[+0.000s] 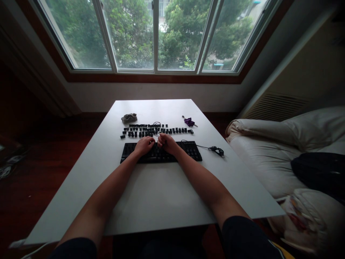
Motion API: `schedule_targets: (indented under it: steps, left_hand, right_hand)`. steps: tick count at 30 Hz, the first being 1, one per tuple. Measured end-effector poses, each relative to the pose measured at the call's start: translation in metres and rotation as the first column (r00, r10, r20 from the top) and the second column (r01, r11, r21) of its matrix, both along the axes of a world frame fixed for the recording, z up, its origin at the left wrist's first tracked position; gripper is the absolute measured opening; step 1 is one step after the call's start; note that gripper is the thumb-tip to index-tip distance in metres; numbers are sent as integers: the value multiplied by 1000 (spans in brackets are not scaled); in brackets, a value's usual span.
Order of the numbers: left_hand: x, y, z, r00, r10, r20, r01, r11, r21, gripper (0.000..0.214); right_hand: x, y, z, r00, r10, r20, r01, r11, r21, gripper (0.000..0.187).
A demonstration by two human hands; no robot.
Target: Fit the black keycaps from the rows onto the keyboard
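Note:
A black keyboard [159, 155] lies across the white table in front of me. My left hand [145, 145] rests on its left-middle part, fingers bent down over the far rows and partly hidden. Beside it, above the middle of the keyboard, my right hand [166, 142] is closed, thumb and fingers pressed together. A thin pale curved piece shows at its fingertips, too small to make out. Just beyond the keyboard, loose black keycaps [142, 134] stand in several rough rows. Among the far rows sits a thin dark wire loop [156, 123].
A crumpled grey cloth [129, 118] lies at the far left of the table. At the far right is a brush with purple cloth [189, 122]. The keyboard's coiled cable [216, 150] lies to the right. A pale sofa [258, 154] stands beside the table; windows [156, 36] are ahead.

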State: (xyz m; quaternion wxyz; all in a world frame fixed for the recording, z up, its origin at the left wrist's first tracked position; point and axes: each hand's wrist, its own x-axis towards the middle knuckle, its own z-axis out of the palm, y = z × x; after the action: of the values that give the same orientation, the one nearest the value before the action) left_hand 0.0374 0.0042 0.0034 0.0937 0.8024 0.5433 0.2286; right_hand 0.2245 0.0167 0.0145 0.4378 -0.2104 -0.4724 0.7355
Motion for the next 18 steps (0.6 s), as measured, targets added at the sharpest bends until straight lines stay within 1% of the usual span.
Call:
schedule_targets:
  steps: [10, 18]
  left_hand:
    - [0, 0, -1, 1000, -12, 7, 12, 1000, 15, 20]
    - [0, 0, -1, 1000, -9, 4, 9, 1000, 18, 20]
  right_hand:
    - [-4, -5, 4, 999, -29, -19, 30, 997, 69, 45]
    - [-7, -5, 5, 996, -84, 35, 81, 993, 82, 44]
